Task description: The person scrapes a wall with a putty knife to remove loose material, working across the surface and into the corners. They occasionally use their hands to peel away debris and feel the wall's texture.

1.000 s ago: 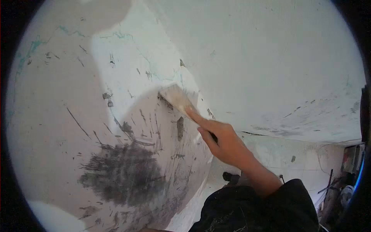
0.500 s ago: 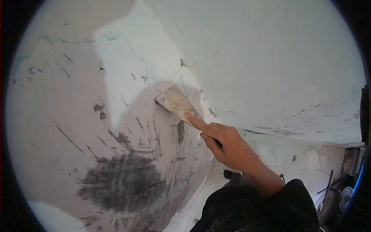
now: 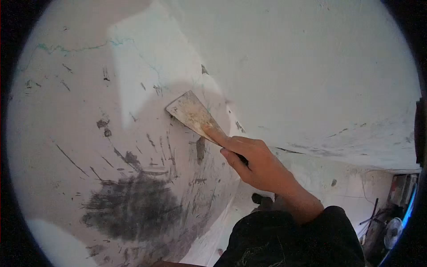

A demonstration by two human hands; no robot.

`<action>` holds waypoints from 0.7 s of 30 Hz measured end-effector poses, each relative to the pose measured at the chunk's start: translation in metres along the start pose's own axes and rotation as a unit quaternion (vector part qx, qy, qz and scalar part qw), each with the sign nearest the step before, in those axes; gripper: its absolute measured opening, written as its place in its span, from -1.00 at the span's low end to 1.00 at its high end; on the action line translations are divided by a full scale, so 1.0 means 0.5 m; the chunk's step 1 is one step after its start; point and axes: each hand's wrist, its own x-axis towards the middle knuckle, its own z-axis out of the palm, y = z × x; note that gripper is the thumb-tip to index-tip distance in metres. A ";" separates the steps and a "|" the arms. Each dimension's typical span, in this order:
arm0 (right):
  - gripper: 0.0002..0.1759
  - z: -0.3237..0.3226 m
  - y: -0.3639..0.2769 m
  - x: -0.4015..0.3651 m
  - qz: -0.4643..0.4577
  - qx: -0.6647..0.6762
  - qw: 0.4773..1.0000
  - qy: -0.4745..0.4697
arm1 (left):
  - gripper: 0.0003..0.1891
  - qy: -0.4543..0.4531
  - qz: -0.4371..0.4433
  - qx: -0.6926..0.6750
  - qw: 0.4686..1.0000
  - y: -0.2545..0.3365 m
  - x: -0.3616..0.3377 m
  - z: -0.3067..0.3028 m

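My right hand is closed around the handle of a scraper, with a finger stretched along the blade. The wide blade is stained tan and whitish, and its front edge lies right at the scuffed wall. A thin strip of skin, seemingly my left hand, shows at the bottom edge with its fingers hidden. Below and left of the blade is a large dark smudged patch. A chipped dark spot sits just under the blade.
A second pale wall surface meets the scuffed one along a chipped corner. A dark shoe shows beyond my wrist. At the lower right stands a fan near dark clutter. Greenish cracks run across the upper left.
My right hand and the scraper have moved a little left and up along the wall. The view has shifted slightly, and a strip of skin now shows at the bottom edge.
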 end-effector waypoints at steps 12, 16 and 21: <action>-0.35 -0.033 0.036 -0.002 -0.035 -0.098 0.989 0.102 | -0.53 -0.020 0.013 0.082 0.996 0.001 0.002 -0.009; -0.35 -0.049 0.041 -0.038 0.058 -0.085 0.991 0.080 | -0.53 -0.026 -0.008 0.075 0.997 0.005 0.003 -0.018; -0.37 -0.053 0.087 -0.022 -0.039 -0.124 0.990 0.061 | -0.54 -0.039 -0.023 0.071 0.996 0.013 0.009 -0.010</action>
